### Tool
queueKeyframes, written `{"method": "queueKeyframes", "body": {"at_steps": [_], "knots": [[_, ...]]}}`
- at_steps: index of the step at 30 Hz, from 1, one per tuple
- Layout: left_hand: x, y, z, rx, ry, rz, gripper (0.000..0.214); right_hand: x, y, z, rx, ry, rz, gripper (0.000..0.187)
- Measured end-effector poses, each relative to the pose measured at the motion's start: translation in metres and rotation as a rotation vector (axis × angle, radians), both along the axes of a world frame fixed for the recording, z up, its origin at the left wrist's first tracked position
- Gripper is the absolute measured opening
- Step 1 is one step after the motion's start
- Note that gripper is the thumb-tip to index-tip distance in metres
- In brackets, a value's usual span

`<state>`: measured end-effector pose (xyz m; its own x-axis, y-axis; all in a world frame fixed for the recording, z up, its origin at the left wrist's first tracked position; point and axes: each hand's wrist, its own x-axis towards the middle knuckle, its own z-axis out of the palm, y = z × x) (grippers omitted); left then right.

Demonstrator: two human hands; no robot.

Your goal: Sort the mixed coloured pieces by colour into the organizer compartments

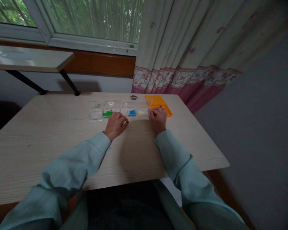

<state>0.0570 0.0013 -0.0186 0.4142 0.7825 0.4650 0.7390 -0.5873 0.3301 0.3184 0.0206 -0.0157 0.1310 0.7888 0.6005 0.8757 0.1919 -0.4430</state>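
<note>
A clear plastic compartment box [96, 110] lies across the far middle of the wooden table [50, 134]. It holds green beads [107, 113], blue beads [132, 112] and pale yellow beads [141, 113] in separate cells. My left hand [115, 124] rests on the table just in front of the box, fingers curled and pinched together near the box's front edge. My right hand [157, 118] lies at the box's right end, fingers closed on a thin stick-like thing [152, 111] too small to name. An orange flat tray [158, 103] sits right behind my right hand.
A round cable hole [133, 97] marks the table's far edge. A second table [26, 59] stands at the back left under the window. A patterned curtain [182, 57] hangs at the back right. The table's right edge drops off beside a grey wall.
</note>
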Motion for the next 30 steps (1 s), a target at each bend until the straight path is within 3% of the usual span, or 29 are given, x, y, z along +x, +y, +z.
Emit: {"method": "queueKeyframes", "body": {"at_steps": [10,19,23,30], "knots": [[-0.002,0.005,-0.004,-0.009,-0.022,0.003,0.009,-0.012,-0.006,0.001,0.03,-0.059,0.081,0.028],[-0.002,0.007,-0.003,-0.002,-0.223,0.052,0.011,-0.046,-0.02,0.004,-0.022,-0.199,0.353,0.021],[-0.002,0.004,0.0,-0.055,-0.286,0.016,0.013,-0.063,-0.028,0.002,-0.01,-0.249,0.431,0.024],[0.0,0.003,-0.001,-0.182,-0.416,-0.053,0.019,-0.071,-0.033,0.002,-0.038,-0.264,0.44,0.032]]}}
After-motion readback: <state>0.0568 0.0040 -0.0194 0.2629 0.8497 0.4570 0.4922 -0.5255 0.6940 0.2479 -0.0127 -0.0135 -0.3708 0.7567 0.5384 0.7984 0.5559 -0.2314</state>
